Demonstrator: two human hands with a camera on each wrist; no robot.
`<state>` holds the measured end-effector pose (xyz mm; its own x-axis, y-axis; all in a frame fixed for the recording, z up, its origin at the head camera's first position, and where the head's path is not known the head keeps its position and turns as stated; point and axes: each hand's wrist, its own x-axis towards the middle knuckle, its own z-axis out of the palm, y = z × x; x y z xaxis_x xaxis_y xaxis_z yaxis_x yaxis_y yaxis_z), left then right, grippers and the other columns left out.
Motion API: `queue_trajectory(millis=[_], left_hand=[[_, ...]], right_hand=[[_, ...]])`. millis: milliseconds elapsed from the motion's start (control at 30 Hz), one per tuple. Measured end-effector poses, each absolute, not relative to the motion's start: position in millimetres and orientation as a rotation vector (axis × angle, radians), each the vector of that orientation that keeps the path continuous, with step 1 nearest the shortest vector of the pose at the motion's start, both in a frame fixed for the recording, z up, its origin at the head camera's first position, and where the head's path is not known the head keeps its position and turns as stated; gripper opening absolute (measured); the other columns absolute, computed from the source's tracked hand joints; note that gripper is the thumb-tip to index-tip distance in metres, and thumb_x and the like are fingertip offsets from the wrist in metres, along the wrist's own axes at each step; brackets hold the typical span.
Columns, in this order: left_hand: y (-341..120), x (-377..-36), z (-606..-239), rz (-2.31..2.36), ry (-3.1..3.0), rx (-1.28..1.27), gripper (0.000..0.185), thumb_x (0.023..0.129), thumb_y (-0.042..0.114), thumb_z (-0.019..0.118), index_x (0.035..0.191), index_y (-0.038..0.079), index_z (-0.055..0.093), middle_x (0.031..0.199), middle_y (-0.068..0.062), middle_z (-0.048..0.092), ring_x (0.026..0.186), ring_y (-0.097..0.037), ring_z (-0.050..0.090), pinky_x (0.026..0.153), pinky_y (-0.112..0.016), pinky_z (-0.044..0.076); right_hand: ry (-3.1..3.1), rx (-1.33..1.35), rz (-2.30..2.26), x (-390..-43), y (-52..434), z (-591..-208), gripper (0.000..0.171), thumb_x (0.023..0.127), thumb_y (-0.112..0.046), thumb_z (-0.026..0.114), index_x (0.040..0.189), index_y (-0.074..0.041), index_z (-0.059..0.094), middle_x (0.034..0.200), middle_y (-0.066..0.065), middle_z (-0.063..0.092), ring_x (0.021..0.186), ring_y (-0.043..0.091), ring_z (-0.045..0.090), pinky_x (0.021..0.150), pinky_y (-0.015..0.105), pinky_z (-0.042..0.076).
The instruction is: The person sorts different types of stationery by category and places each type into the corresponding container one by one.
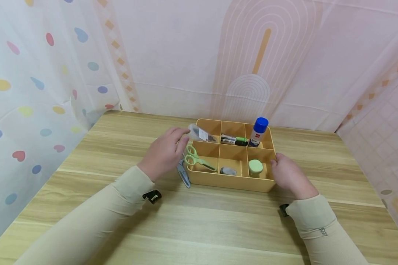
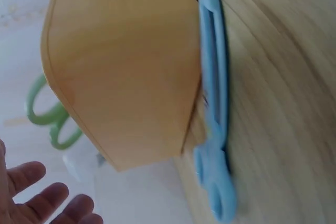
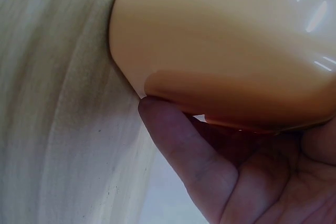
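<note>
An orange desk organizer [image 1: 232,180] with several compartments stands on the table. My right hand [image 1: 290,176] grips its right side; in the right wrist view, fingers [image 3: 184,150] lie against the wall. At the far left corner, my left hand [image 1: 166,151] is beside a clear plastic case [image 1: 200,133] that leans in a back compartment. Its fingers [image 2: 52,198] are spread and loosely bent in the left wrist view. Green scissors [image 1: 199,162] lean in the front left compartment, handles over the rim. Blue scissors [image 2: 214,103] lie on the table along the organizer's left wall.
Markers [image 1: 233,140] lie in the back middle compartment, and a glue stick [image 1: 258,132] with a blue cap stands at back right. In front are a grey oval item [image 1: 228,171] and a green-lidded jar [image 1: 255,167]. A patterned curtain [image 1: 172,55] hangs behind the table [image 1: 219,228].
</note>
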<state>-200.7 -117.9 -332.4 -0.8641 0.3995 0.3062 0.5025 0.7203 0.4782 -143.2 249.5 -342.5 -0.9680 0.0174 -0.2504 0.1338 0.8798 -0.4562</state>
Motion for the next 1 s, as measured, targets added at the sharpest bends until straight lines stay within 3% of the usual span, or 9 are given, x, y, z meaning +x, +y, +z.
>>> queue_trajectory(millis=[200, 367, 533, 667, 867, 1000], left_hand=[[-126.0, -208.5, -341.2, -0.747, -2.904, -0.639, 0.048, 0.111, 0.023, 0.041, 0.154, 0.002, 0.049, 0.155, -0.021, 0.052, 0.144, -0.038, 0.050, 0.119, -0.055, 0.042], [-130.5, -211.4, -349.3, -0.583, -3.095, -0.620, 0.056, 0.111, 0.027, 0.043, 0.161, 0.002, 0.037, 0.165, -0.022, 0.039, 0.151, -0.043, 0.041, 0.122, -0.058, 0.037], [-134.5, -213.7, -357.6, -0.464, -3.173, -0.660, 0.062, 0.110, 0.028, 0.048, 0.163, 0.001, 0.032, 0.168, -0.027, 0.031, 0.154, -0.047, 0.034, 0.123, -0.061, 0.032], [-136.7, -215.9, -364.4, -0.414, -3.191, -0.695, 0.061, 0.109, 0.027, 0.049, 0.162, -0.002, 0.035, 0.166, -0.030, 0.032, 0.154, -0.048, 0.034, 0.124, -0.060, 0.031], [-139.0, -216.8, -371.9, -0.392, -3.239, -0.723, 0.060, 0.109, 0.025, 0.048, 0.160, -0.004, 0.037, 0.166, -0.031, 0.034, 0.153, -0.048, 0.036, 0.124, -0.059, 0.034], [-139.1, -216.2, -373.6, -0.387, -3.254, -0.740, 0.060, 0.109, 0.026, 0.049, 0.160, -0.004, 0.038, 0.166, -0.031, 0.034, 0.152, -0.047, 0.037, 0.122, -0.059, 0.036]], right_hand=[[2.816, 0.112, -0.698, -143.6, 249.7, -343.6, 0.049, 0.113, -0.019, 0.031, 0.147, 0.014, 0.042, 0.099, 0.019, 0.062, 0.093, 0.033, 0.060, 0.076, 0.041, 0.051], [2.816, 0.121, -0.698, -143.9, 249.7, -344.3, 0.050, 0.112, -0.019, 0.030, 0.149, 0.014, 0.041, 0.106, 0.021, 0.063, 0.096, 0.034, 0.060, 0.078, 0.042, 0.051], [2.815, 0.119, -0.712, -144.1, 249.1, -344.3, 0.049, 0.112, -0.019, 0.030, 0.147, 0.013, 0.042, 0.098, 0.018, 0.061, 0.092, 0.033, 0.060, 0.073, 0.039, 0.050], [2.814, 0.113, -0.710, -143.7, 249.4, -343.7, 0.048, 0.113, -0.019, 0.031, 0.146, 0.013, 0.043, 0.096, 0.018, 0.061, 0.091, 0.033, 0.060, 0.072, 0.040, 0.050], [2.816, 0.118, -0.697, -143.6, 249.4, -343.5, 0.050, 0.113, -0.019, 0.030, 0.148, 0.014, 0.041, 0.108, 0.023, 0.063, 0.096, 0.035, 0.060, 0.078, 0.044, 0.051], [2.816, 0.116, -0.713, -143.3, 249.8, -343.6, 0.048, 0.113, -0.019, 0.031, 0.146, 0.014, 0.042, 0.098, 0.019, 0.061, 0.093, 0.034, 0.060, 0.075, 0.042, 0.050]])
